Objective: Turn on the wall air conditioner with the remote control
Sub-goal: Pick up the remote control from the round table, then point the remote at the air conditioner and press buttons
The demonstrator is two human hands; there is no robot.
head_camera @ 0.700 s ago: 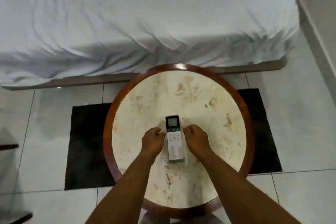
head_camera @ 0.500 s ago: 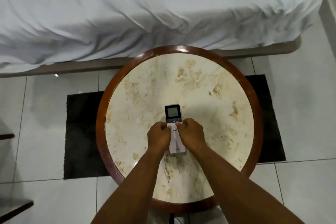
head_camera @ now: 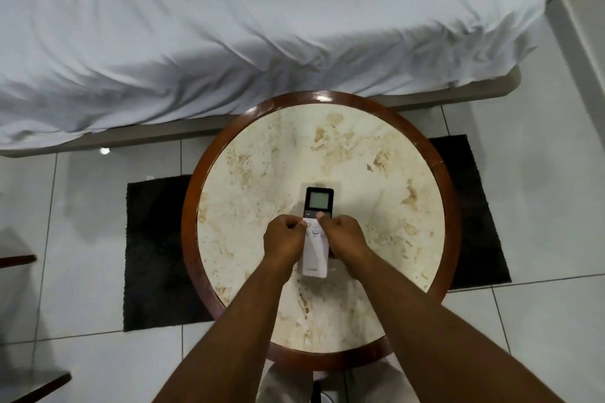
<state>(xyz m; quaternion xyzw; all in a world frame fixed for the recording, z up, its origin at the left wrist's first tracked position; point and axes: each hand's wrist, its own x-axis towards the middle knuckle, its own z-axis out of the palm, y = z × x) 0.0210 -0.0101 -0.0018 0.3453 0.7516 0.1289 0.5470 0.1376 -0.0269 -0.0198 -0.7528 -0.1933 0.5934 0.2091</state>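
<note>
White and slim, the air-conditioner remote [head_camera: 316, 232] lay between the left hand [head_camera: 284, 240] and right hand [head_camera: 343, 239], both curled closed against its sides, thumbs on the buttons, probably to lift and aim it. It rested on the round marble surface [head_camera: 360, 173]. Beyond the hands stood a sheeted bed [head_camera: 229, 26]; a black rug [head_camera: 154, 255] lay below. Nothing blocked the remote; the wall unit was out of view.

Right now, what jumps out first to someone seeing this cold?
Two hands, left hand and right hand, clasp a white remote control from both sides at the middle of a round marble-topped table with a dark wooden rim. Behind the table, a bed with a rumpled white sheet fills the upper frame. A black rug lies under the table.
</note>
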